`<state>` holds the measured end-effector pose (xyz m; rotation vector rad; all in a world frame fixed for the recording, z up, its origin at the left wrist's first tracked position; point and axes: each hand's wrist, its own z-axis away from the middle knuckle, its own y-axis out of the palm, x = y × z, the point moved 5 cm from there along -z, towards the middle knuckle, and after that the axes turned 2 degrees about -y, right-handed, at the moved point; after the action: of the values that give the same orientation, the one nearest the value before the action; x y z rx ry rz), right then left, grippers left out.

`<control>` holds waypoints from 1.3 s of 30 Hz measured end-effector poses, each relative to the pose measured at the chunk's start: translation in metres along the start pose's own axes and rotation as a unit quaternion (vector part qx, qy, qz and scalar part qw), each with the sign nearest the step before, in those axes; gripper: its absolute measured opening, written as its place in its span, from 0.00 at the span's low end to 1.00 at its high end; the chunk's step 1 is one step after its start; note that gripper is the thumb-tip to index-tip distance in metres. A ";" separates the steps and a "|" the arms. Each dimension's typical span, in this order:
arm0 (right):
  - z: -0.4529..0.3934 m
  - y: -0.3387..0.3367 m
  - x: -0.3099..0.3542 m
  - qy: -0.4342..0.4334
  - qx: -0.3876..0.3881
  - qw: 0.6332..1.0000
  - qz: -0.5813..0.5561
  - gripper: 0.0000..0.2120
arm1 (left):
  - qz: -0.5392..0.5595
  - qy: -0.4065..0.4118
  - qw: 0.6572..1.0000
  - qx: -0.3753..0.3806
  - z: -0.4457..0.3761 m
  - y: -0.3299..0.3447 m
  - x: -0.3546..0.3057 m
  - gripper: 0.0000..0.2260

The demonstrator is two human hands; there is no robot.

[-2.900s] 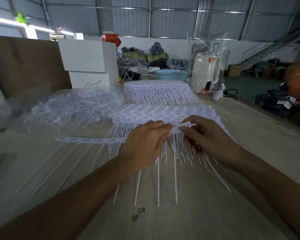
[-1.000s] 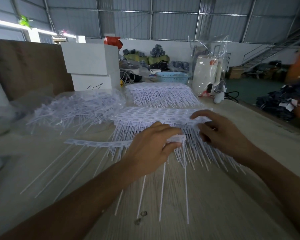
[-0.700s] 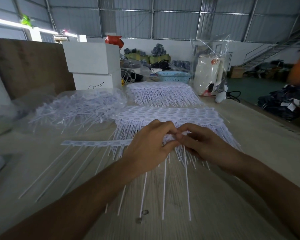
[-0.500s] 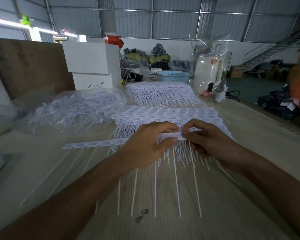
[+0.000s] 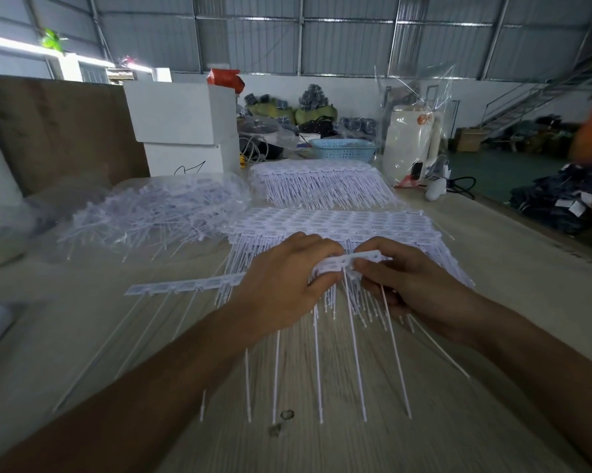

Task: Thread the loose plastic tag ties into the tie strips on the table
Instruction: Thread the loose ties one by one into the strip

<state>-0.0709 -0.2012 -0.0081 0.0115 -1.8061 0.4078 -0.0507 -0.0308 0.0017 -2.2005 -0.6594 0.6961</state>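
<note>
Head view: table [image 5: 492, 319] of pale wood grain seen from above, both forearms reaching forward over it.
Left hand: left hand [image 5: 284, 288] curled over the tie strip [image 5: 185, 286], thumb and fingers pinching it near its right end.
Right hand: right hand [image 5: 410, 285] pinching the raised right end of the same strip, fingers bent, thumb on top of the white tab.
Tie strip: long white band running from the left of the table to the hands; its left part lies flat, its right end is lifted between the two hands.
Threaded ties: thin white tails [image 5: 356, 353] hang from the held strip toward the near edge, spread like a fan.
Near stack: stack of filled strips [image 5: 339, 221] lying just behind the hands, its tails partly under them.
Far stack: second stack [image 5: 322, 180] further back, apart from the first.
Loose ties: heap of loose tag ties [image 5: 151, 213] on clear plastic, left of the stacks.
Background: two white boxes [image 5: 182, 114] one on the other, a blue basket [image 5: 344, 148], a white kettle [image 5: 412, 145] in clear wrapping.
Table mark: small dark spots [image 5: 282, 421] near the tips of the tails.
</note>
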 end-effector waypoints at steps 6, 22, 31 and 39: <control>0.001 0.002 0.005 -0.038 -0.018 0.998 0.050 0.07 | -0.001 0.020 1.000 0.001 0.000 0.000 -0.002 0.10; 0.002 0.001 0.016 -0.115 -0.031 0.982 0.143 0.06 | -0.020 0.052 0.998 -0.010 0.003 -0.002 -0.005 0.08; 0.001 0.000 0.013 -0.120 -0.037 0.982 0.139 0.05 | 0.006 0.046 0.999 -0.003 0.001 0.001 -0.002 0.11; 0.004 -0.001 0.022 -0.228 -0.034 0.915 0.332 0.05 | 0.159 -0.038 0.986 0.024 -0.002 0.009 0.004 0.08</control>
<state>-0.0807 -0.1985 0.0115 -0.6182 -2.2614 0.8775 -0.0444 -0.0345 -0.0048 -2.2673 -0.3258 0.9523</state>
